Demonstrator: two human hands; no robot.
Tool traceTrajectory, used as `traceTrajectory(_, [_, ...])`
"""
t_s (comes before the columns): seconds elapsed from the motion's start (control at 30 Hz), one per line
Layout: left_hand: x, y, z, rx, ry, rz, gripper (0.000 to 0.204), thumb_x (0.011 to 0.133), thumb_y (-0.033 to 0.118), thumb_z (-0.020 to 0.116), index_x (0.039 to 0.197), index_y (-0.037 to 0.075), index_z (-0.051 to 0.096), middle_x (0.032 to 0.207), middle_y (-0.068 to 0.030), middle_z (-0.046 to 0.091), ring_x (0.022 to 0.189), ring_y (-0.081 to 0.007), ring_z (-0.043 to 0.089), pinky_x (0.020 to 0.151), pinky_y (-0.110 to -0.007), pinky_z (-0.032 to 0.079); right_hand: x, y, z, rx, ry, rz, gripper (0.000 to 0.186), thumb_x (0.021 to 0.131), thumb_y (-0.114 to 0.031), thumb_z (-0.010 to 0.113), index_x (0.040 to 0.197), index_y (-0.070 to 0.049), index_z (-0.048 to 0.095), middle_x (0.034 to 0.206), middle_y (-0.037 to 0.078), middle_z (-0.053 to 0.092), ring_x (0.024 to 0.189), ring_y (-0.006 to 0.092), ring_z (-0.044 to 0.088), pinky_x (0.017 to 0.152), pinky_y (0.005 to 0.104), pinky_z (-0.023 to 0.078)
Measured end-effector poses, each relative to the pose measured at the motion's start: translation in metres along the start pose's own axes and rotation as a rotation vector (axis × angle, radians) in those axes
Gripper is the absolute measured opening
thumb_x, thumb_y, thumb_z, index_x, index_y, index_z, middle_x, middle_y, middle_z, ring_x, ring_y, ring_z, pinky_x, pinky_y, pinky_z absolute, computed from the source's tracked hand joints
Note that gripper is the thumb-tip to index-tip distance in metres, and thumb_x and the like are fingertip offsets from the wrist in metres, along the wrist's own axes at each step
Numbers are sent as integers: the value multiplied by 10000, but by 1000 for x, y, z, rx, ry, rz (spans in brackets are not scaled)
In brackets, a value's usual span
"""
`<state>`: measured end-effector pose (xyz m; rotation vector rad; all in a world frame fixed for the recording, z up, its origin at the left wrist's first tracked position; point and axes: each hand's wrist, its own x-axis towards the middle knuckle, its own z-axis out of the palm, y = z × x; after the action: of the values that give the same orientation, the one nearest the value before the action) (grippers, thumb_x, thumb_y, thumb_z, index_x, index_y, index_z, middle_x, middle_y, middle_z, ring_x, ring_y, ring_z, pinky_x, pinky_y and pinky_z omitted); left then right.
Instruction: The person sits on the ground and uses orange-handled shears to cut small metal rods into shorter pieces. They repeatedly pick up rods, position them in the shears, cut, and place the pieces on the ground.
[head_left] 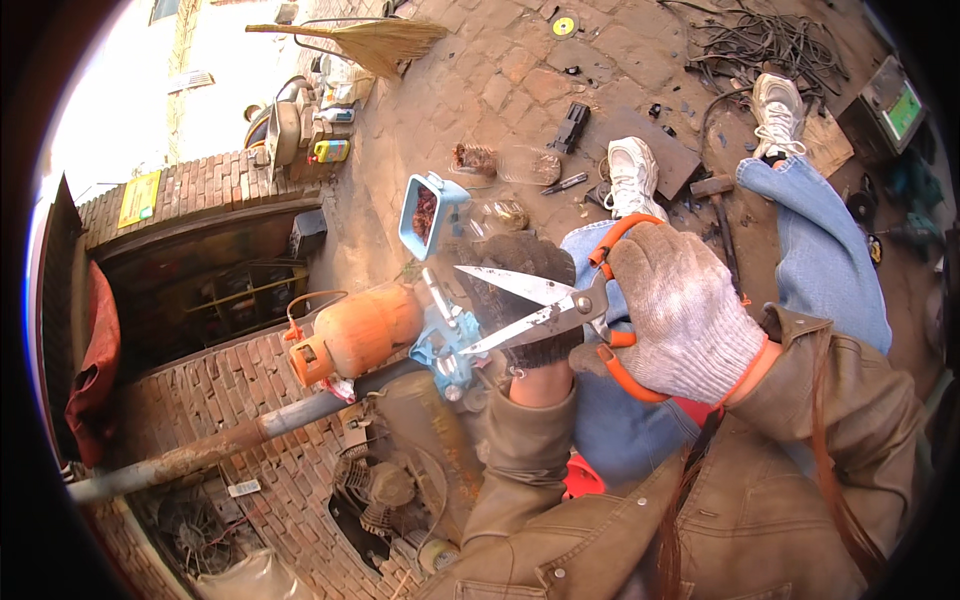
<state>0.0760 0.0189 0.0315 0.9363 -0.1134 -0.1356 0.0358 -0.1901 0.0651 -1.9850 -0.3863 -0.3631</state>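
My right hand (680, 310), in a whitish knit glove with grey patches, is closed around the orange handles of a pair of scissors (572, 304). Their two metal blades stand spread apart, tips pointing left. Directly behind the blades is my left hand (525, 270) in a dark glove. The blades cross in front of it and its fingers blend into the dark fabric, so their pose is unclear. Nothing shows between the blades. Close to the left hand lie a crumpled light-blue plastic bag (447, 350) and a white tube-like piece (438, 297).
A blue tub (425, 215) with reddish-brown contents and clear plastic boxes (528, 166) stand ahead. An orange gas cylinder (365, 330) lies at left by a rusty pipe (235, 440). A hammer (716, 190), black cables (775, 45) and a straw broom (375, 45) lie on the brick ground.
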Motion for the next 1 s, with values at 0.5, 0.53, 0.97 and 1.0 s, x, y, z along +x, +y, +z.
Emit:
traceTrajectory(0.5, [2,3,-13,1337,274,573,470,1009,266,443,1409,38,349,1292,-86,481,1121,-177,520,913,-306,481,-3,-1,6,-116,-210,221,462,733,-393,697,939,12,616,820,169,639,703,316,660,598,414,525])
traceTrajectory(0.53, [4,4,-15,1270,237,555,491,1010,255,444,1433,30,337,1316,-92,477,1139,-177,520,923,-304,486,-5,-1,7,-155,-281,261,451,755,-396,681,930,15,620,801,175,647,673,316,666,570,413,526])
traceTrajectory(0.97, [12,1,57,284,573,-543,295,952,437,526,860,158,553,680,16,500,576,-120,508,479,-235,420,-25,27,11,-254,-344,191,480,772,-331,700,1047,44,578,757,183,627,647,328,649,555,410,502])
traceTrajectory(1.0, [12,0,53,248,550,-603,323,956,444,513,822,153,550,630,15,478,523,-125,489,442,-236,400,-26,30,10,-257,-360,196,471,768,-315,698,1046,44,573,756,187,626,649,333,647,559,414,503])
